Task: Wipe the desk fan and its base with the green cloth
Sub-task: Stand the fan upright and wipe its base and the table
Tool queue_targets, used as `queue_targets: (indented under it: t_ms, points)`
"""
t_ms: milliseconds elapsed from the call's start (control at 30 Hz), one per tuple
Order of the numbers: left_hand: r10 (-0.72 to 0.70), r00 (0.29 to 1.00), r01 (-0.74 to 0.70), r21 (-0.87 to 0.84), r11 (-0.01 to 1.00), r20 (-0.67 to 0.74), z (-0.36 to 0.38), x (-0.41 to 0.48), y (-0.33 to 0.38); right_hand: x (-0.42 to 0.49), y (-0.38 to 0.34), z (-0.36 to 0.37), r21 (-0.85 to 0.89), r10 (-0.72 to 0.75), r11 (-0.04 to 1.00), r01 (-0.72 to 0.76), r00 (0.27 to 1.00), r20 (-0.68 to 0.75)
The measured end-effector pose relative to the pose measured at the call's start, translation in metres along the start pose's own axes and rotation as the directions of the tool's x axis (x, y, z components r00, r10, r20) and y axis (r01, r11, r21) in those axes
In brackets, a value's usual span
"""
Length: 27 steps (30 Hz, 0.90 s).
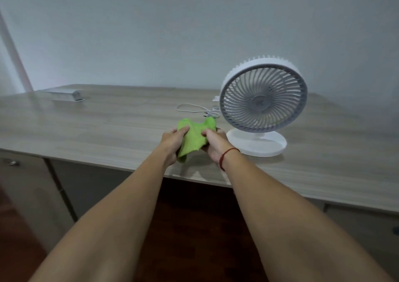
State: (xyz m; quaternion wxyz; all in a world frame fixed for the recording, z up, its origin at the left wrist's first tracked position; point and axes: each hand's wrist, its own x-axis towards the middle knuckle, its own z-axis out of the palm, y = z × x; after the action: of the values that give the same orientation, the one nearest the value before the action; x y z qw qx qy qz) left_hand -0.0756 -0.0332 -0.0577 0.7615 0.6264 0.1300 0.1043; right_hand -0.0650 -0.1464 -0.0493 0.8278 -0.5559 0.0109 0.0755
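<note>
Two hands, left hand (172, 144) and right hand (213, 144), pinching green cloth (194, 138) stretched between them. Just left of desk fan (263, 98) and base (258, 144). Wood-grain desk (108, 126), plain grey wall (172, 33) behind.

Both forearms are bare, with no sleeves in view. The right wrist wears a thin red string bracelet (226, 157), looped once just behind the right hand (216, 144). The left hand (172, 143) and its wrist wear nothing. Nails look short and unpainted.
</note>
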Motion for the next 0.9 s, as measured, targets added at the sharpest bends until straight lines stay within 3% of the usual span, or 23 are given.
queue_targets:
  t_ms: [133, 200, 300, 400, 500, 567, 700, 833, 900]
  points:
    - [0.18, 0.981, -0.156, 0.253, 0.955, -0.076, -0.034, 0.022, 0.005, 0.011, 0.021, 0.021, -0.229, -0.057, 0.972, 0.049, 0.998, -0.027]
    - [0.274, 0.959, -0.223, 0.411, 0.884, -0.07, -0.047, 0.037, 0.001, 0.016, 0.028, 0.026, -0.442, -0.093, 0.895, 0.064, 0.995, -0.046]
    - [0.287, 0.958, -0.21, 0.708, 0.674, 0.012, -0.061, 0.055, -0.013, 0.019, 0.034, 0.024, -0.758, -0.131, 0.65, 0.059, 0.991, -0.035]
    - [0.271, 0.962, -0.155, 0.892, 0.425, 0.038, -0.065, 0.058, -0.027, 0.019, 0.042, 0.02, -0.961, -0.209, 0.258, 0.094, 0.977, 0.04]
    - [0.436, 0.898, -0.17, 0.96, 0.224, 0.057, -0.064, 0.056, -0.035, 0.022, 0.047, 0.021, -0.989, -0.375, 0.044, 0.139, 0.92, 0.113]
    - [0.439, 0.885, -0.23, 0.965, 0.126, 0.154, -0.064, 0.057, -0.035, 0.027, 0.048, 0.021, -0.975, -0.409, -0.07, 0.21, 0.886, 0.22]
    - [0.12, 0.931, -0.361, 0.915, 0.18, 0.344, -0.064, 0.059, -0.034, 0.035, 0.062, 0.018, -0.939, -0.123, -0.091, 0.332, 0.932, 0.341]
    - [0.027, 0.938, -0.348, 0.934, 0.086, 0.347, -0.06, 0.06, -0.032, 0.041, 0.056, 0.016, -0.919, 0.02, -0.228, 0.32, 0.946, 0.324]
    - [0.022, 0.947, -0.321, 0.943, 0.086, 0.321, -0.057, 0.059, -0.027, 0.041, 0.046, 0.016, -0.915, 0.075, -0.265, 0.305, 0.952, 0.296]
